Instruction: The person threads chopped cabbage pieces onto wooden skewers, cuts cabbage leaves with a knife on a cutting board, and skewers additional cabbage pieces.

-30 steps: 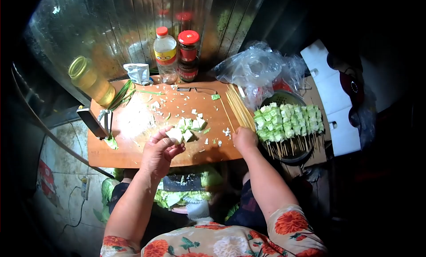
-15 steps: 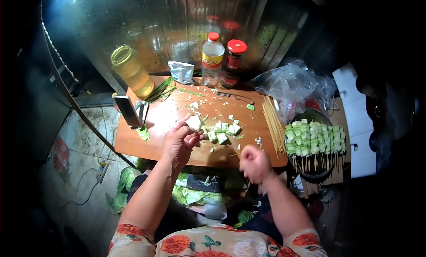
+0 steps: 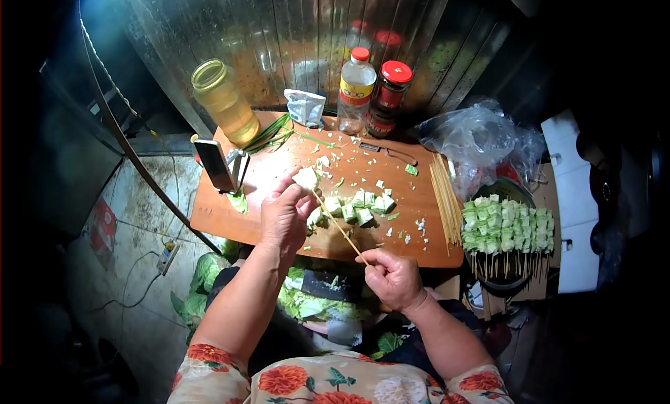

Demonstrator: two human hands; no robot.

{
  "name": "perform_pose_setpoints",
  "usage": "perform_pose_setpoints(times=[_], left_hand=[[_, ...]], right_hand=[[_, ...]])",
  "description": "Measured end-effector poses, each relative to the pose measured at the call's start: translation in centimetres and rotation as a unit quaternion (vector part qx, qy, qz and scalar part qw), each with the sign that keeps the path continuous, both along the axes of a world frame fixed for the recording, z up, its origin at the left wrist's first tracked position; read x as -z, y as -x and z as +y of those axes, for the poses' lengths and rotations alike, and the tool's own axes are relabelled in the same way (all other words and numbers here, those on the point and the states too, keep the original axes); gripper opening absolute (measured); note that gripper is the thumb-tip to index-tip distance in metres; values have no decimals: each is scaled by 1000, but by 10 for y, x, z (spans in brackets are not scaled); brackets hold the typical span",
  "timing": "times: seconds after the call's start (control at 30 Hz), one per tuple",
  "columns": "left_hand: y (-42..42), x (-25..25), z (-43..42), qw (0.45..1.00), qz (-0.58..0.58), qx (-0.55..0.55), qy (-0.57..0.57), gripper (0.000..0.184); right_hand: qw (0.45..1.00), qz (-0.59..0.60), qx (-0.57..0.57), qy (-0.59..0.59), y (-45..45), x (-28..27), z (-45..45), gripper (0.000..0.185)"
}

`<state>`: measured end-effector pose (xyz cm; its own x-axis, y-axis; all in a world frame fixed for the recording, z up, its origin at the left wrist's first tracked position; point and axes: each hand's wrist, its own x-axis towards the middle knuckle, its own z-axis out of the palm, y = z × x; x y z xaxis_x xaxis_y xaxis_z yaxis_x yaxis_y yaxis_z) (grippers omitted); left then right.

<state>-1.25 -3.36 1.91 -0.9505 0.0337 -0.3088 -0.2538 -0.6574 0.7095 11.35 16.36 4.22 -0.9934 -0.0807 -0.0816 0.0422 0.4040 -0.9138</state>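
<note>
My left hand (image 3: 283, 215) is closed on a pale cabbage piece (image 3: 306, 178), pinched at the fingertips above the table. My right hand (image 3: 392, 278) grips the lower end of a thin wooden skewer (image 3: 340, 227). The skewer slants up to the left, its far end at the cabbage piece; whether it has gone in, I cannot tell. Just beyond the skewer lie several cut cabbage chunks (image 3: 363, 207). At the right, rows of skewered cabbage (image 3: 508, 226) rest across a dark round basin (image 3: 504, 285).
A bundle of bare skewers (image 3: 445, 202) lies on the right of the wooden table (image 3: 223, 226). A propped phone (image 3: 215, 165) stands at left. Behind are a jar of yellow liquid (image 3: 227, 104), a clear bottle (image 3: 356, 90), a red-lidded jar (image 3: 391, 90) and a plastic bag (image 3: 474, 139).
The right hand has moved left and turned, and the skewer now plainly shows between both hands. My left hand still holds the cabbage piece. The whole view has shifted slightly.
</note>
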Motion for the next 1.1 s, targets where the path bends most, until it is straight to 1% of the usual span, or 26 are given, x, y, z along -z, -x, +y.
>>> perform_pose_setpoints(times=[0.07, 0.13, 0.27, 0.37, 0.43, 0.67, 0.73, 0.87, 0.93, 0.97, 1.03, 1.07, 1.1], left_hand=[[-1, -1, 0, 1000, 15, -3, 5, 47], [-2, -5, -1, 989, 74, -11, 129, 43], [-9, -20, 4, 985, 76, -18, 156, 43], [-9, -20, 4, 979, 105, -11, 172, 43], [-11, -23, 5, 970, 129, -4, 207, 43], [-11, -20, 10, 968, 131, 7, 215, 40], [-15, -22, 13, 966, 128, 48, 221, 39], [-18, -15, 14, 967, 125, 55, 217, 38], [-30, -7, 22, 941, 145, 131, 277, 36], [-45, -2, 34, 959, 147, 145, 194, 33], [-54, -6, 35, 926, 165, 212, 265, 35], [-54, -3, 34, 916, 188, 203, 292, 34], [-54, -1, 34, 916, 186, 203, 292, 34]], right_hand=[[1000, 2, 1, 8, -1, 2, -1, 19], [999, -22, 7, 49, -3, 2, -2, 19], [997, -29, 10, 67, -5, 1, -8, 18], [997, -26, 24, 75, -7, -2, -13, 18], [994, -44, 31, 100, -9, 0, -14, 18], [990, -38, 52, 128, -10, -5, -18, 15], [988, -27, 64, 135, -7, -8, -18, 15], [989, -25, 70, 131, -7, -5, -17, 14], [989, -5, 89, 120, -2, -5, -19, 14], [984, -12, 110, 136, 3, -3, -19, 14], [987, -15, 120, 102, 9, 2, -14, 14], [988, -17, 120, 100, 8, 2, -14, 14], [987, -16, 124, 97, 8, 3, -15, 14]])
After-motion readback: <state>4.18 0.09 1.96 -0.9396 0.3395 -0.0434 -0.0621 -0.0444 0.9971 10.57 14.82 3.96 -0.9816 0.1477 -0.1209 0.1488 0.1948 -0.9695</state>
